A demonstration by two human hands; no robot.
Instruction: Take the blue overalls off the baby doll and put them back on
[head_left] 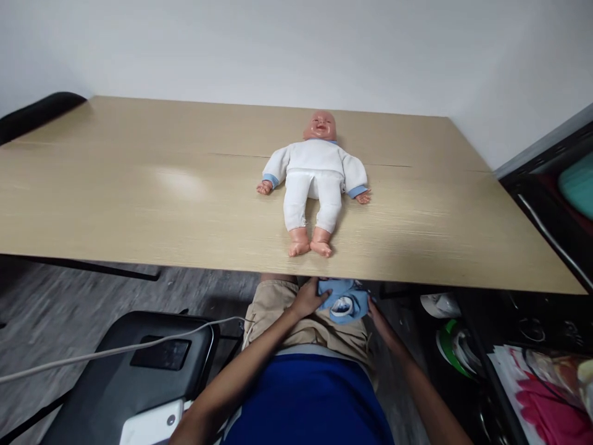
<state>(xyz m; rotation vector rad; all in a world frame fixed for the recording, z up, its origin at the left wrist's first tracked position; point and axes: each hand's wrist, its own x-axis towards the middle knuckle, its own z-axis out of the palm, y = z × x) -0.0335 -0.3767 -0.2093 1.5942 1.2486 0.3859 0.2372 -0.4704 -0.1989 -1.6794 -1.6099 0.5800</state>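
On my lap, just below the table's front edge, lies a small light blue cloth garment (354, 307) with a round opening showing a pale, patterned inside. My left hand (309, 298) grips its left side, fingers over the fabric. At its right edge my right hand (374, 309) holds the cloth, most of its fingers hidden. A baby doll (316, 156) rests face up on the table, feet towards me and arms spread. It wears a white top with light blue cuffs and white trousers; its feet are bare.
The wooden table (139, 216) reaches up to a white wall. To my left a black chair (204, 346) bears a dark phone (160, 353) and a white device (152, 423), with a pale cable (115, 349) across it. A dark shelf (491, 327) with assorted items stands at right.
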